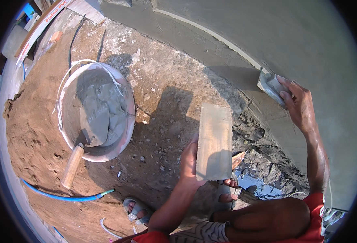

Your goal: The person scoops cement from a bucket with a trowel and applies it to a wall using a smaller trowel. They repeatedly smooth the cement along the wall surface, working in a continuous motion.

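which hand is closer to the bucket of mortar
Left. The left hand is right of the bucket, gripping a board; the right hand is farther right, at the grey wall.

Grey wall [300, 36], sandy ground [32, 133], bright sunlight

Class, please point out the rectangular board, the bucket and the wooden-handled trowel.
Rectangular board [214, 139]: head view, middle of its flat upper face.
Bucket [131, 117]: head view, right side of its rim.
Wooden-handled trowel [72, 167]: head view, middle of its handle.
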`<action>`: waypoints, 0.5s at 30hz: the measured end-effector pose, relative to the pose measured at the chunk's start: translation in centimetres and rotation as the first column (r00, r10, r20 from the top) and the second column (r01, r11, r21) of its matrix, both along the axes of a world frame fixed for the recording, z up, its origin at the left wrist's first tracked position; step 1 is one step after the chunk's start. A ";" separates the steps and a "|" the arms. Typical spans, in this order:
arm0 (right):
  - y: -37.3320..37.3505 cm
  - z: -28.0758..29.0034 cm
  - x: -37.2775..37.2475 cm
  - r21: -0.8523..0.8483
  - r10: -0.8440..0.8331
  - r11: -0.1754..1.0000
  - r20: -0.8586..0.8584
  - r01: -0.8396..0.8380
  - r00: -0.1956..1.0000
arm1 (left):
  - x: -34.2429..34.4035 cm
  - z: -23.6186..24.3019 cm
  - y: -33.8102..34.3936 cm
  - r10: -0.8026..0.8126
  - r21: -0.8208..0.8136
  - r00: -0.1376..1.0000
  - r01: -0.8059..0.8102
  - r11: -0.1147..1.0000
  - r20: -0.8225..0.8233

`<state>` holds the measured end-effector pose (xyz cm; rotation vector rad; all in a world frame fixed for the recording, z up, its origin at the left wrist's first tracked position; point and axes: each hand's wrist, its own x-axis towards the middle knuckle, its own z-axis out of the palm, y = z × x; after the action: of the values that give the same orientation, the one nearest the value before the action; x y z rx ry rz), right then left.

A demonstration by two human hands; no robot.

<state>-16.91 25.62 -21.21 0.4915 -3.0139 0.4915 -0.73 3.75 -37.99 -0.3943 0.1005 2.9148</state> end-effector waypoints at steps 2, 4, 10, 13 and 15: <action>3.6 0.6 1.8 -0.032 -0.054 0.998 0.022 0.055 0.998 | -0.2 0.1 0.2 -0.007 -0.023 1.000 0.008 1.000 0.029; 5.9 1.2 2.4 -0.093 -0.083 0.992 0.051 0.087 0.995 | -0.6 0.4 0.2 -0.005 -0.068 0.998 0.009 0.998 0.067; -3.4 2.1 -2.8 -0.288 0.102 0.952 -0.004 -0.099 0.995 | -0.9 2.3 0.0 -0.066 -0.152 0.958 0.112 0.982 0.278; -8.2 1.9 -5.8 -0.187 0.184 0.965 -0.030 -0.187 0.982 | -0.4 3.3 0.1 -0.045 -0.179 0.975 0.085 0.980 0.219; -10.1 1.2 -7.5 -0.085 0.195 0.976 -0.051 -0.199 0.979 | 0.1 3.0 0.1 0.010 -0.137 0.986 0.013 0.990 0.165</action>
<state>-24.43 15.48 -20.02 0.7888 -2.9014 0.6162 -0.67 3.88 -34.95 -0.6558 0.2781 2.8685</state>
